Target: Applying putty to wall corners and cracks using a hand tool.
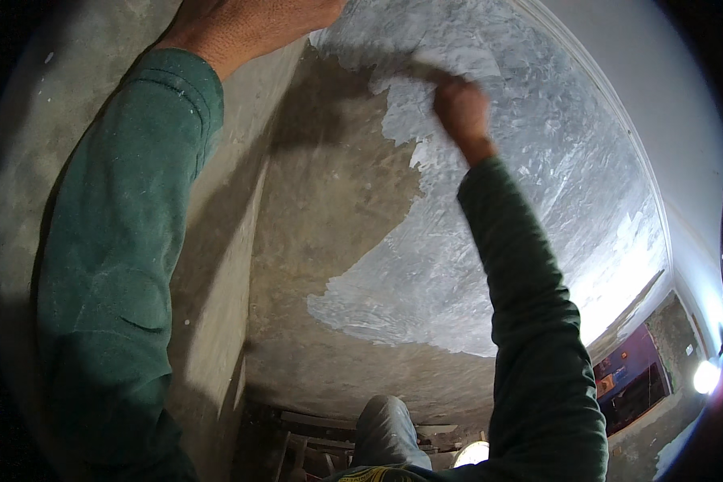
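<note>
Gripping a motion-blurred hand tool (pixel 430 71), your right hand (pixel 463 111) is holding its fingers curled closed in front of the pale grey plaster coat (pixel 490 233). The tool is sitting near the coat's ragged upper edge, beside the bare brown wall (pixel 329 185); blur is hiding whether it is touching. Your left hand (pixel 253 30) is extending past the top of the view, so its opening and any hold cannot be told. Green sleeves (pixel 124 217) are covering your forearms, and a lamp (pixel 706 377) is glowing at lower right.
</note>
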`<state>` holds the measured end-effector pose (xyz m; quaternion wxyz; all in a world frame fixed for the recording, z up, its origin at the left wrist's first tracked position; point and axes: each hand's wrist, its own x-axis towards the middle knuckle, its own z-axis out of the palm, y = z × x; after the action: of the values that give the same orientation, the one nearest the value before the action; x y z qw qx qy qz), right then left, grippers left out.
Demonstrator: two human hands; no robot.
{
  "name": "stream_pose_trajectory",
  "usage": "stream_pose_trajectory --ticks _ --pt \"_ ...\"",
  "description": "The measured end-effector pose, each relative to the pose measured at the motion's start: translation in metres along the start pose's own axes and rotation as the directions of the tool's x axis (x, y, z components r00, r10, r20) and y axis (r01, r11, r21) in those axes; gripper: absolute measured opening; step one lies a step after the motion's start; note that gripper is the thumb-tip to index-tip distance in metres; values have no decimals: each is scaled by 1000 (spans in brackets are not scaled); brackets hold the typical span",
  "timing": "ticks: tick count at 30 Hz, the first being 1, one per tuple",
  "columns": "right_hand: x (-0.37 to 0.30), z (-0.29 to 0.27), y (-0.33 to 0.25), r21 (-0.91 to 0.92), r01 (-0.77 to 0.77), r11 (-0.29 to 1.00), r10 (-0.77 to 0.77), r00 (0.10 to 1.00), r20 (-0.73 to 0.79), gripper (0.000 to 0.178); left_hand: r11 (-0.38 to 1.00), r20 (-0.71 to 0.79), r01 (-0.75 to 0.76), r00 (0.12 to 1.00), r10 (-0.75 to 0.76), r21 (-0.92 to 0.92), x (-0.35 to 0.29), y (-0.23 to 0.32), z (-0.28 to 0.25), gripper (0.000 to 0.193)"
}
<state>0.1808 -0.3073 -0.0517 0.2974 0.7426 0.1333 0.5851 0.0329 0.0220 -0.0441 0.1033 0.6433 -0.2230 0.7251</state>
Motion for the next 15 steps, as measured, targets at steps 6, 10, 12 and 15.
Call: stream_pose_trajectory --ticks 6,10,12,15 --pt "-29 -13 -59 417 315 852 -319 946 -60 27 999 14 -7 1000 7 35 3 0 -5 36" --pt "62 -29 23 156 120 981 -69 953 -296 27 997 67 34 997 -38 69 2 2 -5 36" --pt "78 -29 23 142 -38 989 72 967 -243 35 998 56 7 998 -11 70 0 3 -3 36" --pt "43 -18 -37 114 118 986 -135 980 150 33 998 -25 -10 1000 12 61 -1 3 -3 36"
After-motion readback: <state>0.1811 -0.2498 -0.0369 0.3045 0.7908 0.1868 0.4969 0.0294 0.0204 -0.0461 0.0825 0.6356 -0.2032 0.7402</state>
